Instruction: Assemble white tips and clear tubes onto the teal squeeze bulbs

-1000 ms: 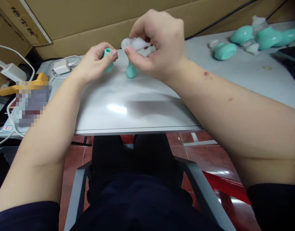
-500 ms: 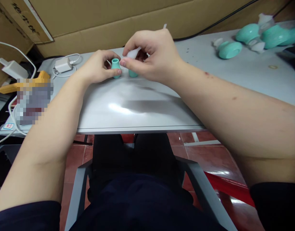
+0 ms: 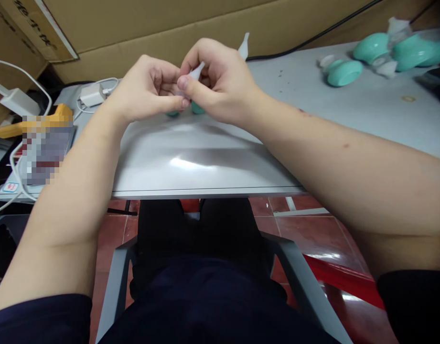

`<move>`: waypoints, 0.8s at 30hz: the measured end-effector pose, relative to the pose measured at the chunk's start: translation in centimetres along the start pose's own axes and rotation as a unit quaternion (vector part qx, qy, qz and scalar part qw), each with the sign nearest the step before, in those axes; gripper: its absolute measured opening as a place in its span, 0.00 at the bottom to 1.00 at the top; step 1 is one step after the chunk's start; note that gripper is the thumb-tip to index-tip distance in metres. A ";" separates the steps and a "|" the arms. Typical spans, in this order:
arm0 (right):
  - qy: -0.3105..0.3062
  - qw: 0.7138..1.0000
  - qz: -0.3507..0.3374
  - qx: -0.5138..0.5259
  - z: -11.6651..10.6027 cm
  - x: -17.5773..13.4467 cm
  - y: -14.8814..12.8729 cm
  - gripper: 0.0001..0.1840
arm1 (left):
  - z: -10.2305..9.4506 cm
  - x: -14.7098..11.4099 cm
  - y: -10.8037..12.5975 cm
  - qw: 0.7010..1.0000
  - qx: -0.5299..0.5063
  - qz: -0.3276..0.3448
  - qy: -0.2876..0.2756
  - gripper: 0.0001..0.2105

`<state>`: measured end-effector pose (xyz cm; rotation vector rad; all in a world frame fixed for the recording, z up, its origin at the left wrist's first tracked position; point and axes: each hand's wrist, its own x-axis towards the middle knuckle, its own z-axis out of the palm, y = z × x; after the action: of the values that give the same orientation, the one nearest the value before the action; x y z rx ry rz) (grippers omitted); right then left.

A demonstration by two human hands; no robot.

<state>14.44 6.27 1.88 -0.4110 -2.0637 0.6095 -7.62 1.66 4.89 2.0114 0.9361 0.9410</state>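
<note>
A translucent white pointed nozzle [image 3: 197,71] is pinched between the thumb and fingers of my right hand [image 3: 221,83]. My left hand [image 3: 148,91] has its thumb and fingertips closed at the nozzle's lower end. Below my fingertips, a small teal piece [image 3: 173,114] is mostly covered by my left hand. A second teal piece [image 3: 198,108] stands on the table beside it, partly behind my right hand. Another white nozzle tip [image 3: 244,47] sticks up behind my right knuckles; what supports it is hidden.
Several teal bulbs [image 3: 345,73] with white tips lie at the right back of the grey table [image 3: 205,165]. A cardboard wall [image 3: 134,28] runs behind. To the left are a white charger [image 3: 92,94], a yellow tool [image 3: 58,114], a blurred-out flat object and white cables.
My left hand has lifted from the teal piece and come right to meet the nozzle. The nozzle in my right hand has tilted more upright. More of the nozzle behind my knuckles shows.
</note>
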 end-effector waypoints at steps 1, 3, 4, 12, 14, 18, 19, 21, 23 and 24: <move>-0.008 1.000 0.004 0.026 0.1 -0.1 -0.1 0.14 | 0.0 0.0 -0.1 1.000 0.018 -0.004 0.008 0.10; -0.018 0.998 0.010 0.064 0.1 -0.2 -0.4 0.14 | -0.2 0.0 -0.2 1.000 0.023 -0.001 0.007 0.11; -0.019 0.997 0.011 0.069 0.1 -0.2 -0.4 0.14 | -0.4 0.0 -0.3 1.000 0.013 0.008 0.003 0.12; -0.024 0.999 0.034 0.030 0.0 0.0 -0.4 0.15 | -1.6 0.1 -0.8 0.999 0.013 0.000 -0.032 0.10; -0.031 0.998 0.055 0.007 -0.1 0.0 -0.5 0.15 | -1.8 0.1 -0.9 0.999 0.028 -0.021 -0.038 0.11; -0.042 0.998 0.034 -0.017 -0.3 -0.3 -0.8 0.13 | -2.4 -0.1 -0.6 0.991 0.079 -0.088 -0.062 0.14; -0.045 0.998 0.026 -0.026 -0.3 -0.4 -0.8 0.13 | -2.5 -0.2 -0.4 0.989 0.085 -0.102 -0.072 0.14; -0.057 0.996 0.017 -0.059 -0.3 -0.6 -1.0 0.12 | -2.8 -0.2 -0.2 0.985 0.083 -0.122 -0.094 0.14; -0.059 0.994 0.007 -0.086 -0.1 -0.7 -1.2 0.11 | -3.0 -0.2 0.0 0.983 0.072 -0.130 -0.108 0.14; -0.057 0.994 0.003 -0.094 -0.1 -0.8 -1.2 0.11 | -3.1 -0.2 0.0 0.981 0.066 -0.136 -0.119 0.15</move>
<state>14.84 4.89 2.07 -0.5016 -2.2384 0.4533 -10.22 2.42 6.31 1.9876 1.1249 0.4881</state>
